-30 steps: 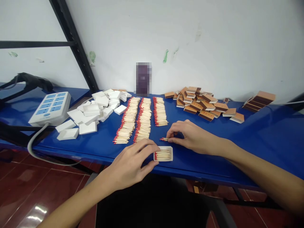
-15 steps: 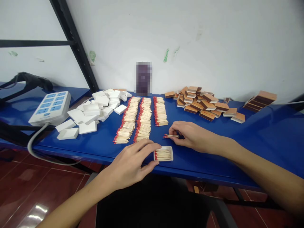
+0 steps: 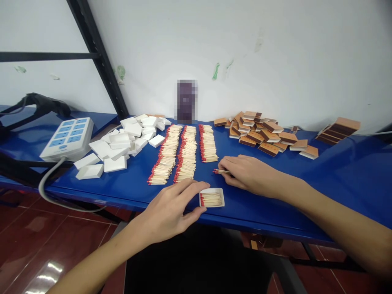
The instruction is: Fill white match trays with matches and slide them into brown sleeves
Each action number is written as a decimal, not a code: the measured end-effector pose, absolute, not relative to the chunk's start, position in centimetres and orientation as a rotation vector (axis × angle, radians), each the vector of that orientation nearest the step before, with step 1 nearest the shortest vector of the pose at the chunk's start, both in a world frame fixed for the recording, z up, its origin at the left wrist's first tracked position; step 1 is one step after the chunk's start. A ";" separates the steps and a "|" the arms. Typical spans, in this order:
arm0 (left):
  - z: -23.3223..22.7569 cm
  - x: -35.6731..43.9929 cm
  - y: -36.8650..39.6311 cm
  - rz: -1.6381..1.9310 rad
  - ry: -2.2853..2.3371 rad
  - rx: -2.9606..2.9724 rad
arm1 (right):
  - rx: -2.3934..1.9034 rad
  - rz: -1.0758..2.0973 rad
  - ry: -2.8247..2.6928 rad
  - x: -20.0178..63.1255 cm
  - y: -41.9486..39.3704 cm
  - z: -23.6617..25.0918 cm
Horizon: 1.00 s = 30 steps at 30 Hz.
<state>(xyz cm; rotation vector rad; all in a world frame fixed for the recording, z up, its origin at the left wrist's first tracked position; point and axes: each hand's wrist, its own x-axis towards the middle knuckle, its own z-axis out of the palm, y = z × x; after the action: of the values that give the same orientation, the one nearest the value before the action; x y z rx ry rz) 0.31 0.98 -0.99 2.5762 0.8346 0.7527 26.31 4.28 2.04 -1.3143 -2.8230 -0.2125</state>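
Note:
Near the table's front edge, my left hand (image 3: 180, 204) grips the left end of a white matchbox tray (image 3: 223, 197) between thumb and fingers. Red-tipped matches (image 3: 211, 199) lie side by side in that tray, heads to the left. Just behind and to the right, my right hand (image 3: 245, 171) pinches a few matches (image 3: 221, 171), their red heads sticking out leftward. Three rows of matches lie beyond my hands: a left row (image 3: 167, 151), a middle row (image 3: 186, 151) and a shorter right row (image 3: 208, 143), which is closest to my right fingers.
White empty trays (image 3: 119, 141) are heaped at the left beside a power strip (image 3: 67, 139). Brown matchbox sleeves (image 3: 265, 134) are piled at the back right, with a stack of boxes (image 3: 339, 130) farther right. A blurred dark object (image 3: 186, 102) leans on the wall.
My right hand has turned slightly and its fingers have closed in around the matches, which sit a little farther back. My left hand still holds the tray in place.

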 end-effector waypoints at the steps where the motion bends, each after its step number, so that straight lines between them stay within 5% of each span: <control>1: -1.0 0.3 1.0 0.749 0.836 2.577 | -1.313 -0.263 -2.833 26.3 4.3 2.0; 8: -1.1 0.3 0.9 0.755 0.874 2.561 | -1.208 -0.447 -2.774 26.7 4.4 2.3; 19: -1.2 0.5 1.0 0.774 0.912 2.504 | -0.774 -0.018 -2.763 23.6 1.7 2.6; 30: -1.0 0.5 0.9 0.751 0.957 2.502 | -0.809 0.326 -2.718 24.1 1.7 2.4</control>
<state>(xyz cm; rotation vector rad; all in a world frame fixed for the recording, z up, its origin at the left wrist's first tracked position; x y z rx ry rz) 0.51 0.92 -0.99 2.5023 0.9568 0.7512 24.10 1.68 2.37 -0.8089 -2.7183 0.3264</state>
